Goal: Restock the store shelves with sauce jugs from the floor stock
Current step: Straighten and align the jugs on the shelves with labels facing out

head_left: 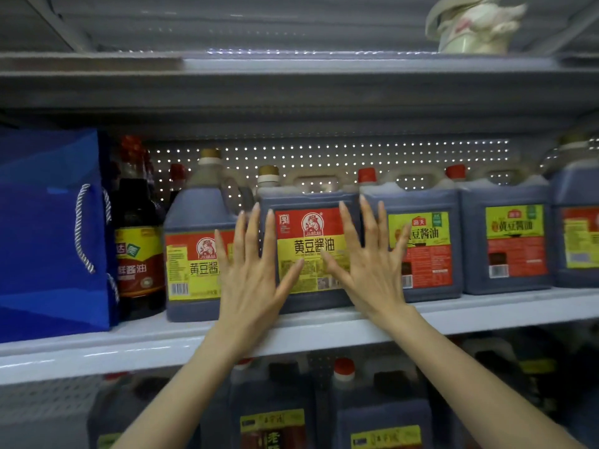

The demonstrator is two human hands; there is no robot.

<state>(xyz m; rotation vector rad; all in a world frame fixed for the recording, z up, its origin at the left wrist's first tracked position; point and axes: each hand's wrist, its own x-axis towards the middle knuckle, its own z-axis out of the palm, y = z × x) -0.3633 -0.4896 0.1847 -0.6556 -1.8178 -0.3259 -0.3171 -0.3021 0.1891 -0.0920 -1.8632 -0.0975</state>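
Dark brown sauce fills the centre jug (311, 251), which stands upright on the grey shelf (129, 345), its red-and-yellow label facing out. Left hand (256, 277) and right hand (369, 270) both lie flat against that face, fingers straight and spread, gripping nothing; the thumbs nearly meet over the label's lower half. Hidden: the left hand covers the centre jug's left edge and the right part of the label on the left neighbour jug (194, 254). The right hand covers the centre jug's right edge and part of the label on the first green-label jug (424, 251), just right of it. Whether the centre jug touches either neighbour cannot be told. Count on this shelf: five jugs, two with red-and-yellow labels and three with green-and-red labels. Further right of the centre jug, the second green-label jug (509, 244) shows whole; the third green-label jug (580, 234) is cut by the frame edge. Further left: one tall bottle (139, 247) with more red caps behind it, number unclear, then one blue gift bag (48, 234), cut off at the edge. Behind the centre jug: perforated back panel (324, 157). Below it: lower-shelf jugs (379, 416), at least two, blurred, partly behind the forearms. Above and right: one pale object (473, 24), too blurred to identify.
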